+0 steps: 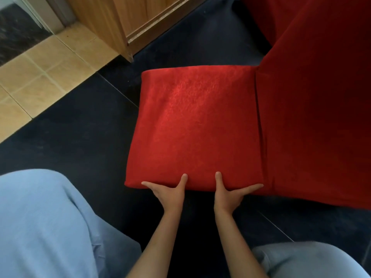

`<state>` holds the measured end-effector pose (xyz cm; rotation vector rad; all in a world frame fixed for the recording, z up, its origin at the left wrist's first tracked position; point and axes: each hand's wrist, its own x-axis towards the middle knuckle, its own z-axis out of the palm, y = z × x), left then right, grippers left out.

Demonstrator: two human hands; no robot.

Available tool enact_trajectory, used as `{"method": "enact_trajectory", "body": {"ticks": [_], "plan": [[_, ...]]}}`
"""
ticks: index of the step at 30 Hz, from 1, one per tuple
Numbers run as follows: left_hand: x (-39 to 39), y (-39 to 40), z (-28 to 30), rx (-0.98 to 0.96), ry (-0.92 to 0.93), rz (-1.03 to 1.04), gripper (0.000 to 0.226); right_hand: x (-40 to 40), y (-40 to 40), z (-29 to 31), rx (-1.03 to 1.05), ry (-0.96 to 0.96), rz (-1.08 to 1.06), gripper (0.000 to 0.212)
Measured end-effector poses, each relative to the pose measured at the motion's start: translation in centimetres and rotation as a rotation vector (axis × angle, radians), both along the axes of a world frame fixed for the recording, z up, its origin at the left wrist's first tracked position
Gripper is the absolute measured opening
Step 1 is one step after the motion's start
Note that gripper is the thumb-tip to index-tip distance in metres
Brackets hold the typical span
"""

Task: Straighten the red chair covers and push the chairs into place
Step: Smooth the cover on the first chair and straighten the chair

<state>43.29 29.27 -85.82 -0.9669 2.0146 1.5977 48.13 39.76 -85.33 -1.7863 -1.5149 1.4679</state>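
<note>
Across the middle of the view lies the seat of a chair dressed in a red chair cover, its backrest rising to the right. The cloth over the seat looks smooth and taut, with a single seam line where seat meets back. Along the near edge of the seat both hands are set side by side. The left hand has its thumb laid up on top of the cloth and its fingers spread wide along the front edge; the right hand mirrors it, thumb on top, fingers splayed toward the backrest corner. Whether any fingertips hook under the edge I cannot tell, since the underside is hidden. This flat, spread hold suits drawing the cover down snug over the front lip, or bracing the seat to shove the chair; I judge the straightening nearly done here and the push not yet begun. The chair stands on dark floor, with pale tiles to the upper left and a wooden cabinet beyond. Light blue trouser legs frame the arms, suggesting the person crouches low to reach the seat edge. More red cloth shows at the top right.
</note>
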Motion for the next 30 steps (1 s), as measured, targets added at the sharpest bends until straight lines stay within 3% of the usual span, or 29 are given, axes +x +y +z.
{"method": "enact_trajectory", "body": {"ticks": [10, 23, 30], "plan": [[0.3, 1.1, -1.6, 0.093, 0.017, 0.118, 0.141, -0.9, -0.3, -0.9, 0.043, 0.07, -0.101, 0.133], [0.2, 2.0, -1.0, 0.032, -0.026, 0.202, 0.14, -1.7, 0.2, -0.3, -0.012, 0.03, -0.162, 0.141], [-0.7, 2.7, -1.6, 0.092, 0.013, 0.283, 0.146, -1.8, 0.3, -0.3, -0.012, 0.025, -0.198, 0.147]]}}
